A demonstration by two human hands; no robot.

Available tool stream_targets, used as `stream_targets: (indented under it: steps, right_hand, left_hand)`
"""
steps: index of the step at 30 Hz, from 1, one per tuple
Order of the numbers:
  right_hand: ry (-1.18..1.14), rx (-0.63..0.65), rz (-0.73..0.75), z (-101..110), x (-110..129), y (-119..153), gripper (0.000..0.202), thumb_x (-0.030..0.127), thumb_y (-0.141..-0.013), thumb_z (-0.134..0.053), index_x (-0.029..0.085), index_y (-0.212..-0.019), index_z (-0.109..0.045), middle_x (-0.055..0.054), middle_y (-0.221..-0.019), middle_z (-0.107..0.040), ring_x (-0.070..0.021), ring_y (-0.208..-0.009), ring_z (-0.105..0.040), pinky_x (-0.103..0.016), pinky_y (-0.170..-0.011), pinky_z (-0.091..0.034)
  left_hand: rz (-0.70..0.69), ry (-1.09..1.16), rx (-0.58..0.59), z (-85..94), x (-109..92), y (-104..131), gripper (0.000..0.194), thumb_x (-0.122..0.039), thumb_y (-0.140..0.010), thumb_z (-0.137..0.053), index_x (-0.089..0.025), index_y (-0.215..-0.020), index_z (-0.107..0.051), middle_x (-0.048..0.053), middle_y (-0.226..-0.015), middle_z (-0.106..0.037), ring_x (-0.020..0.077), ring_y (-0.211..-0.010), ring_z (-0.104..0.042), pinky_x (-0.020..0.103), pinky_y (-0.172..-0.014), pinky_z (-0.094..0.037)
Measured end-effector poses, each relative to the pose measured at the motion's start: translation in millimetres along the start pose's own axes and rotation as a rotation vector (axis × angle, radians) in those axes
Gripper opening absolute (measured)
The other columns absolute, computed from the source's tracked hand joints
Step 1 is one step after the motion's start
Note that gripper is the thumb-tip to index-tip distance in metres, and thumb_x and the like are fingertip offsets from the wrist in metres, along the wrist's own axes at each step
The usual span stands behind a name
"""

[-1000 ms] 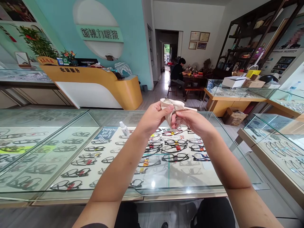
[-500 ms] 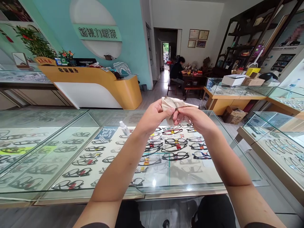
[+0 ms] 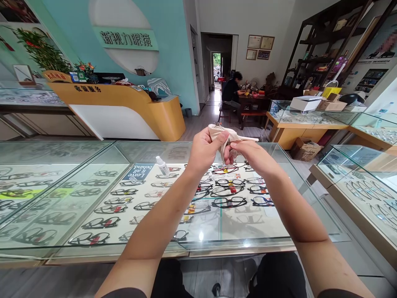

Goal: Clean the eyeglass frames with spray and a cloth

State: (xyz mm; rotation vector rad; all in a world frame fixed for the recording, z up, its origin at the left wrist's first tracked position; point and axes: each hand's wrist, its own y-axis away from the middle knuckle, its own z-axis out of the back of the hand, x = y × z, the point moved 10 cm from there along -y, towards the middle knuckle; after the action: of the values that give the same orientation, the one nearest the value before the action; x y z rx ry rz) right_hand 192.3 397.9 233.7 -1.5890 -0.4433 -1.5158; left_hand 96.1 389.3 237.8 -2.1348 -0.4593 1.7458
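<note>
Above the glass display case (image 3: pixel 242 246), both hands meet around a pale cloth and a thin-framed pair of glasses. My left hand (image 3: pixel 206 147) pinches the cloth (image 3: pixel 217 133), which is folded over part of the glasses. My right hand (image 3: pixel 248 153) grips the glasses (image 3: pixel 238 156) near their middle, fingertips close to the cloth. One lens shows below the right fingers; the other is hidden by the cloth. A small white spray bottle (image 3: pixel 161 165) stands on the case, left of my hands.
Rows of eyeglasses (image 3: pixel 229 202) lie inside the case. Another glass case (image 3: pixel 359 182) is at the right. Farther back are a wooden counter (image 3: pixel 124 97), a person (image 3: pixel 231 93) seated at a table, and cardboard boxes (image 3: pixel 305 149) on the floor.
My left thumb has moved up and right over the cloth, which now wraps more of the glasses. My right hand has barely moved.
</note>
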Motion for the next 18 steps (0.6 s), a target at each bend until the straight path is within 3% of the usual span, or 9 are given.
stream_targets:
  steps: [5,9,14,18]
  right_hand:
    - [0.018,-0.018,-0.018,0.0,-1.0,-2.5,0.039,0.034,-0.103,-0.053,0.017,-0.08,-0.079,-0.006,-0.077,-0.075,-0.0176,-0.076,-0.066,-0.031,-0.077,-0.051]
    - [-0.015,-0.083,-0.05,9.5,-4.2,-3.9,0.034,0.036,-0.097,-0.061,0.016,-0.083,-0.084,-0.008,-0.082,-0.081,-0.0181,-0.08,-0.071,-0.03,-0.078,-0.054]
    - [-0.12,-0.18,-0.106,27.3,-12.2,-1.0,0.028,0.038,-0.089,-0.073,0.014,-0.084,-0.087,-0.01,-0.084,-0.084,-0.0161,-0.073,-0.072,-0.028,-0.074,-0.056]
    - [-0.147,-0.195,-0.096,32.8,-13.4,0.0,0.026,0.038,-0.09,-0.075,0.016,-0.084,-0.086,-0.009,-0.083,-0.084,-0.0159,-0.074,-0.074,-0.027,-0.074,-0.058]
  left_hand:
    - [-0.027,0.003,-0.048,4.4,0.9,-1.5,0.048,-0.068,-0.095,-0.074,-0.022,-0.088,-0.062,-0.004,-0.048,-0.059,0.0152,-0.037,-0.056,0.028,-0.045,-0.049]
    - [-0.026,-0.016,-0.027,10.6,1.1,-6.4,0.049,-0.067,-0.096,-0.073,-0.02,-0.085,-0.064,-0.001,-0.057,-0.065,0.0159,-0.05,-0.065,0.029,-0.055,-0.056]
    - [0.049,0.031,0.11,12.0,3.8,-11.3,0.051,-0.065,-0.089,-0.082,-0.016,-0.094,-0.07,0.005,-0.078,-0.075,0.018,-0.07,-0.073,0.031,-0.07,-0.062]
    - [0.044,0.042,0.191,5.4,3.6,-9.7,0.047,-0.05,-0.085,-0.092,-0.016,-0.109,-0.07,0.003,-0.083,-0.076,0.015,-0.073,-0.072,0.027,-0.07,-0.061]
